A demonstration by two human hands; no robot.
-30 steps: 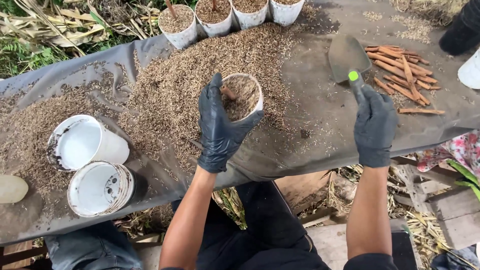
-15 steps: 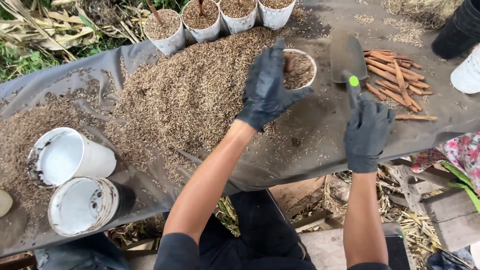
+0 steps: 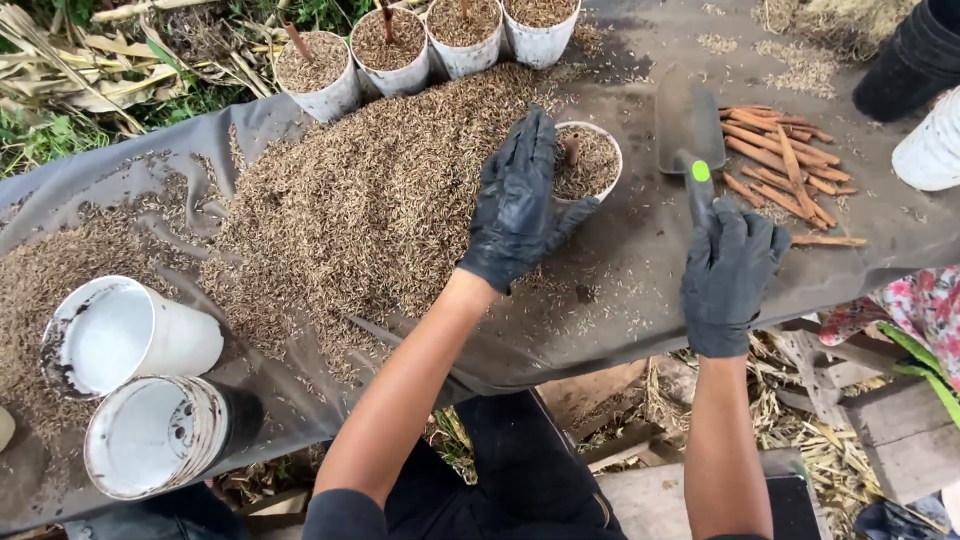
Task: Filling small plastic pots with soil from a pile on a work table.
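Potting step in hand: gloved left hand (image 3: pixel 520 205) grips the husk-filled white pot (image 3: pixel 590 160), cutting upright inside, while right hand (image 3: pixel 730 275) clasps the trowel (image 3: pixel 688 130) beside it; firming the fill seems next

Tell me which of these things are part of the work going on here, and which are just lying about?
In use:
left hand in a black glove, gripping a white husk-filled pot
right hand holding a grey metal trowel
brown husk heap
reddish-brown stick cuttings

Lying about:
two empty white pots tipped over
dry leaves and grass
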